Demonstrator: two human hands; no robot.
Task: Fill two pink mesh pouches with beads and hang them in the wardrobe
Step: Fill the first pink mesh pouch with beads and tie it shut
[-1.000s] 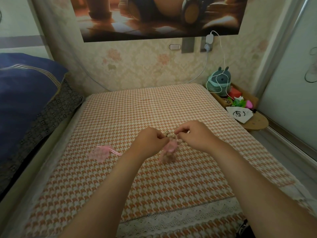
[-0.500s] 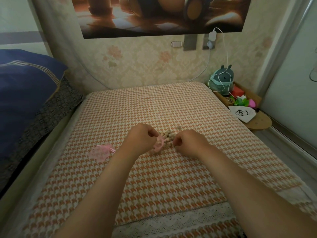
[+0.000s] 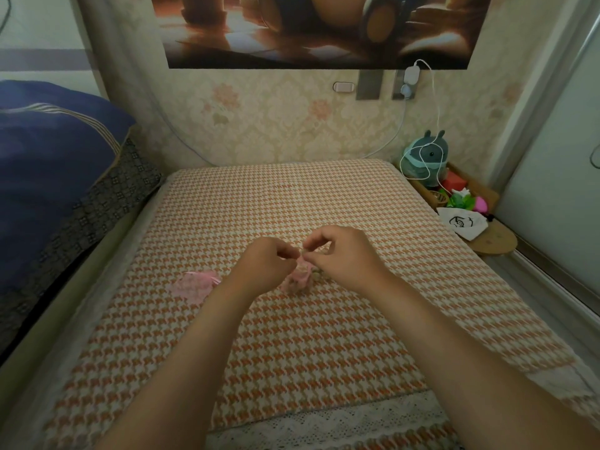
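Two pink mesh pouches are with me on the bed [image 3: 292,345]. One pouch [image 3: 298,278] stands bunched up between my hands, its bottom on the orange checked cover. My left hand [image 3: 266,266] is curled, and its fingers [image 3: 290,254] pinch the top edge of that pouch. My right hand [image 3: 345,258] is curled too, thumb and forefinger pressed together just above the pouch's mouth. Whether they nip a bead or the mesh itself I cannot tell. A few pale beads [image 3: 316,273] show blurred on the cover, just beside the pouch and under my right hand. The second pouch [image 3: 194,284] lies flat on the cover just beside my left wrist. A blue pillow [image 3: 48,157] lies off to the left, and a plush toy [image 3: 427,157] wound with a white cable [image 3: 436,108] sits in the far right corner.
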